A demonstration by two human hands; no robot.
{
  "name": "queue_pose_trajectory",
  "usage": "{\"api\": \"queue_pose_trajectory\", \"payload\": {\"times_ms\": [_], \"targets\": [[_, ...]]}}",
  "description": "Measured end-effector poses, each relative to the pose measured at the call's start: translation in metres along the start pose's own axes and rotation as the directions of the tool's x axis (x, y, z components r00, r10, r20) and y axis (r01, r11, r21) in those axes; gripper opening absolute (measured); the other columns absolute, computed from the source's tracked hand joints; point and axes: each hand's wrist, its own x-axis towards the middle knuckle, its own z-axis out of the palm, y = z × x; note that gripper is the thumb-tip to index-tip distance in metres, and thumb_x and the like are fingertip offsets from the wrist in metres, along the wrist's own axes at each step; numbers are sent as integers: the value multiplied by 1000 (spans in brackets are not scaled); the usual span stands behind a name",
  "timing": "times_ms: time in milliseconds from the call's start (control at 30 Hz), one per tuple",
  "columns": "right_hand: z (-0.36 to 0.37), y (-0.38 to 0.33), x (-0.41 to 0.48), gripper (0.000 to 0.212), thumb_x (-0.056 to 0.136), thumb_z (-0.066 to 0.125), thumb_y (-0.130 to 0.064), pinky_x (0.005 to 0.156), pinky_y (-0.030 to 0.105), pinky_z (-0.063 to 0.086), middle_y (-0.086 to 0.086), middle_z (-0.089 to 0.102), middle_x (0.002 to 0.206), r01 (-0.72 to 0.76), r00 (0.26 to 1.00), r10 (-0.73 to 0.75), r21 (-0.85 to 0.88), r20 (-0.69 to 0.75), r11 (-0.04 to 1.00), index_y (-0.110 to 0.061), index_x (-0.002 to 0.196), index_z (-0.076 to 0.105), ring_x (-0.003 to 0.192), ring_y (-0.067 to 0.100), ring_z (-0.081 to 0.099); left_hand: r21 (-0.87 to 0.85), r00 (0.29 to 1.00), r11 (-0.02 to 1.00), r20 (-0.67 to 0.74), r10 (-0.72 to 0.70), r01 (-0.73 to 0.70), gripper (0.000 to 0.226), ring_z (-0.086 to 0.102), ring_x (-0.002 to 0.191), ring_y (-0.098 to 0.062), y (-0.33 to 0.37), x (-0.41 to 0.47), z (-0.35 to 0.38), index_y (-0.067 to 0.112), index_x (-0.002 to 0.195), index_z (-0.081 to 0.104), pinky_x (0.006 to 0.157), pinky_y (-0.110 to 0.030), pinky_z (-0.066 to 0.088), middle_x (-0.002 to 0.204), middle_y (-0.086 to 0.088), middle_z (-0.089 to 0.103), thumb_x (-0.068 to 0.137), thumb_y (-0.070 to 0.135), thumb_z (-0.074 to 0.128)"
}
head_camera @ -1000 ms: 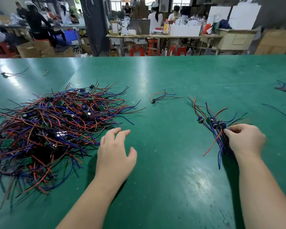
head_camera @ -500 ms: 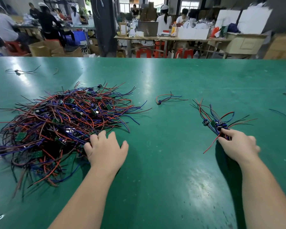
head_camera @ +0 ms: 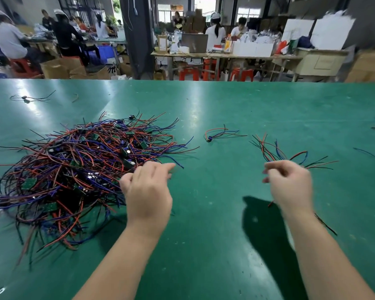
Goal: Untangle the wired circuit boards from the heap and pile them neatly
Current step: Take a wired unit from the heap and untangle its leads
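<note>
Head view gives you the green table [head_camera: 225,109] running wide, with the tangled heap of wired circuit boards [head_camera: 78,169] on its left half, red, blue and black leads spilling outward. Your left hand [head_camera: 148,191] sits at the heap's right edge, fingers curled down among the wires and index finger stretched out; whether it pinches a lead cannot be told. Your right hand [head_camera: 290,182] is blurred, fingers curled, just in front of a small bundle of wires [head_camera: 277,152] fanning beyond it; its grip cannot be told either. Between heap and bundle lies one single wired board [head_camera: 217,135]. Far left lies another loose wired piece [head_camera: 28,98].
</note>
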Motion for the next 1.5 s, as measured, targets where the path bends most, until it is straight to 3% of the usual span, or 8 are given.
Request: {"api": "queue_pose_trajectory", "payload": {"times_ms": [167, 300, 500, 633, 900, 1100, 1200, 1500], "targets": [[39, -19, -40, 36, 97, 45, -33, 52, 23, 46, 13, 68, 80, -652, 485, 191, 207, 853, 729, -2, 112, 58, 59, 17, 64, -377, 900, 839, 31, 435, -392, 35, 57, 86, -15, 46, -22, -5, 17, 98, 73, 76, -30, 40, 87, -1, 65, 76, 4, 49], [34, -20, -36, 43, 73, 66, -25, 60, 28, 51, 15, 69, 88, -692, 493, 122, 303, 861, 655, -2, 109, 62, 70, 19, 66, -511, 781, 727, 158, 605, -459, 36, 63, 90, -23, 55, -31, 0, 14, 100, 72, 80, -34, 48, 94, -1, 67, 75, -2, 53], [24, -18, -28, 25, 63, 69, -3, 62, 20, 57, 12, 73, 84, -707, 535, 106, 376, 838, 599, -7, 88, 75, 68, 15, 70, -800, 960, 595, 222, 170, 80, 6, 63, 80, -12, 52, -29, 0, 24, 83, 65, 75, -26, 50, 80, 8, 65, 85, 28, 62], [27, -23, -37, 15, 60, 69, -3, 48, 15, 50, 12, 73, 76, -638, 556, 79, 363, 828, 679, -9, 70, 77, 60, 13, 68, -690, 850, 495, 435, -299, 527, 38, 65, 71, -18, 38, -17, 7, 22, 77, 61, 63, -24, 47, 70, 4, 66, 79, 60, 59], [27, -29, -57, 10, 78, 72, -13, 41, 16, 47, 9, 73, 85, -459, 143, 16, 53, 990, 887, -9, 86, 76, 57, 14, 69, -650, 625, -68, 750, -216, 757, 23, 67, 62, -11, 33, -5, 3, 8, 94, 67, 57, -21, 54, 87, -7, 75, 79, 25, 63], [34, -26, -49, 20, 87, 63, -12, 42, 17, 29, 3, 63, 64, -408, 615, 138, 163, 777, 899, -12, 67, 64, 41, 8, 49, -645, 639, -92, 764, -88, 759, 47, 67, 65, -11, 33, -6, -4, 15, 116, 46, 61, -19, 53, 99, -4, 74, 73, 24, 62], [38, -26, -46, 17, 78, 68, -24, 49, 18, 34, 3, 63, 69, -531, 643, 75, 373, 762, 761, -9, 84, 70, 51, 9, 49, -598, 595, -94, 801, -62, 796, 46, 68, 61, -12, 33, -6, -5, 6, 105, 51, 56, -19, 54, 90, -7, 75, 65, 22, 68], [40, -22, -46, 6, 63, 75, -16, 47, 14, 42, 2, 65, 58, -371, 742, 28, 377, 669, 849, -11, 64, 71, 50, 8, 55, -473, 473, 17, 878, -76, 881, 29, 69, 57, -15, 35, -10, -1, 1, 85, 66, 49, -22, 55, 73, -14, 72, 61, 15, 76]]}}
